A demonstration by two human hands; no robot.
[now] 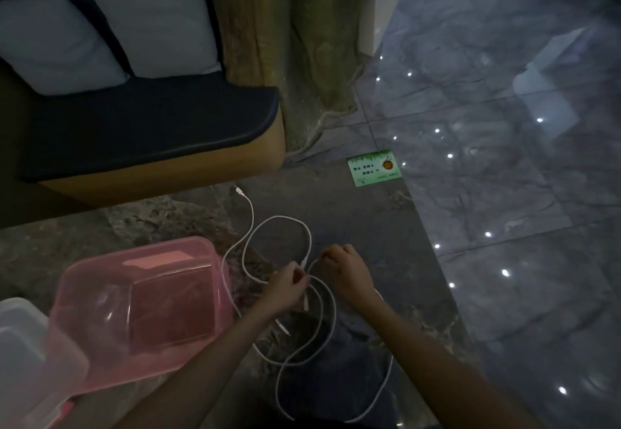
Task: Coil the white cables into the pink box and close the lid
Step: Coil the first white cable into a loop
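Note:
White cables (pixel 304 231) lie in loose loops on the dark stone table, one plug end reaching toward the bench. My left hand (pixel 285 285) pinches a cable near a connector at the middle of the loops. Just to its right, my right hand (pixel 347 269) grips another stretch of cable. More loops trail down between my forearms toward the near edge. The translucent pink box (pixel 84 280) stands open on the left, apparently empty. Its pale lid (pixel 20 334) seems to rest at the box's left side.
A dark cushioned bench (pixel 151 132) with two grey pillows stands beyond the table. A green card (pixel 374 167) lies on the table's far corner. Glossy tiled floor spreads to the right, and a trunk-like pillar (pixel 285 42) rises behind.

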